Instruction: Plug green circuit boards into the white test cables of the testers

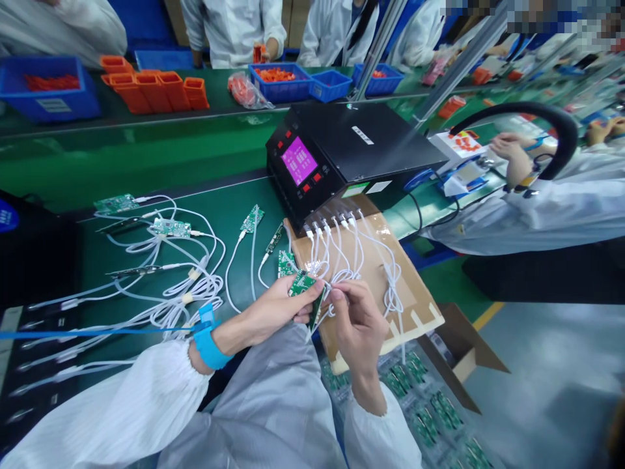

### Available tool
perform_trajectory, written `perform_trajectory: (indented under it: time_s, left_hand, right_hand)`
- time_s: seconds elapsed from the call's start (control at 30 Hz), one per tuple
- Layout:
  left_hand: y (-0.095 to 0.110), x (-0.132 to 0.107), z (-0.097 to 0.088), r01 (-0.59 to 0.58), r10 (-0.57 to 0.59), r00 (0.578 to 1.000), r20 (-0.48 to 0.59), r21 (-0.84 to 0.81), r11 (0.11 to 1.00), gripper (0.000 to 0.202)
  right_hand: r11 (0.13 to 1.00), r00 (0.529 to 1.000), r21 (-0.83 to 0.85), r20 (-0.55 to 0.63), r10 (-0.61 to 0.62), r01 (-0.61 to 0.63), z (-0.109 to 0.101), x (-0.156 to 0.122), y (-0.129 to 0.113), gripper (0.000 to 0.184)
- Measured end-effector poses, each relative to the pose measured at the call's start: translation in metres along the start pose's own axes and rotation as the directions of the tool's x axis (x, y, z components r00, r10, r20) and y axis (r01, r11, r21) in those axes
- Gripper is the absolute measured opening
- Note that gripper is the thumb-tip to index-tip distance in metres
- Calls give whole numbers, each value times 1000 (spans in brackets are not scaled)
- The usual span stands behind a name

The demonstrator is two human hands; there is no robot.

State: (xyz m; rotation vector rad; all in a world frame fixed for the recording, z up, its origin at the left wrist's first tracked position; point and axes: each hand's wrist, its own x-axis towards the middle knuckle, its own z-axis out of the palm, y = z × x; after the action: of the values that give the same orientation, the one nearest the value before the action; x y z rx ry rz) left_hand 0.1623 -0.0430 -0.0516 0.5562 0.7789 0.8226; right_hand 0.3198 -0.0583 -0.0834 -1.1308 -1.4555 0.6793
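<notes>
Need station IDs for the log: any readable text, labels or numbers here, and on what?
Nothing legible.
Magenta screen on black tester: lines blurred.
White label on tester top: too small.
Sticker on blue bin: blurred.
Circuit board in left hand: print too small.
White cable in right hand: no marking seen.

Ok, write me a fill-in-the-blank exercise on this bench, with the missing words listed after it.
The left hand holds a small ____ circuit board.
Its wrist wears a ____ strap.
The right hand pinches a ____ cable end at that board.
Other cables from the black tester lie on a sheet of ____.
Missing words: green; blue; white; cardboard.
</notes>
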Motion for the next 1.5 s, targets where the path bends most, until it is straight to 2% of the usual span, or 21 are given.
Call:
perform_trajectory:
  time_s: [0.27,0.57,0.73,0.8,0.87,0.97,1.03,1.17,1.37,1.43,1.5]
  left_hand:
    - [-6,0,2,-15,14,1000,7,14,1000,57]
    - [-7,11,5,-31,30,999,16,31,999,55]
    - [6,17,-3,-21,14,997,76,84,996,53]
    - [14,17,-5,-43,40,999,29,138,989,50]
    - [21,15,-5,-69,82,994,-70,164,984,46]
    - [29,12,-7,-119,141,966,-218,109,987,38]
    - [32,10,-9,-126,139,951,-276,66,990,31]
    - [33,8,-10,-67,82,932,-353,55,996,24]
    - [39,6,-1,-38,52,909,-413,40,998,21]
    - [40,4,0,-31,44,895,-444,37,999,20]
    - [39,2,-1,-34,43,881,-471,27,999,20]
  right_hand:
    - [998,996,6,-68,59,-58,10,-9,-7,11]
    - [985,982,85,-102,157,-148,13,0,-10,18]
    - [988,993,94,-10,121,-119,1,11,-1,15]
    - [994,996,59,21,88,-89,-4,17,2,13]
    - [996,996,13,19,88,-89,-7,23,4,13]
    - [991,993,-71,8,116,-115,-9,32,6,14]
    - [985,992,-124,8,123,-121,-9,36,6,15]
    - [982,992,-146,24,121,-116,-4,41,7,16]
    - [981,990,-189,117,77,-54,11,46,6,16]
    - [974,990,-226,128,58,-27,6,45,5,16]
    - [958,995,-286,96,14,14,-10,37,6,16]
